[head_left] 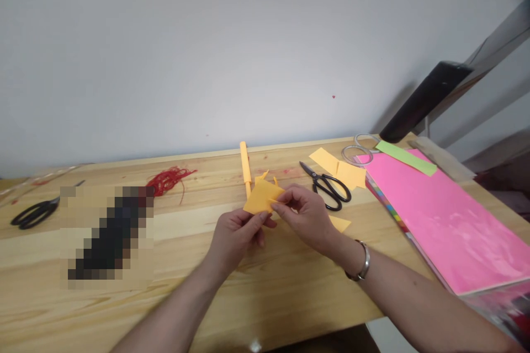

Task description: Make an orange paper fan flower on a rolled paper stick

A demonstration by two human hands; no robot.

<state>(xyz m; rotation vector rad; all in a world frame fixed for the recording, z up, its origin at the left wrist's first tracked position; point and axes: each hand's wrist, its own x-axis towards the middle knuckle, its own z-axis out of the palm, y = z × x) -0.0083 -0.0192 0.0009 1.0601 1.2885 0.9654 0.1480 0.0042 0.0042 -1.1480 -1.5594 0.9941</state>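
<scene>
Your left hand (240, 231) is pinching the orange paper (261, 197) low down, seemingly steadying it. Your right hand (308, 215) is pinching its right side.

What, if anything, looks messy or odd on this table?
Two things: the red thread lies in a loose tangle with stray ends, left of the held yellow paper, and reddish smudges mark the wooden table behind that paper, like stains.

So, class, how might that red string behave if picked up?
The red string would probably droop, since its strands lie in loose loops. It's likely light, being so thin, and may snag on itself, given the tangle.
</scene>
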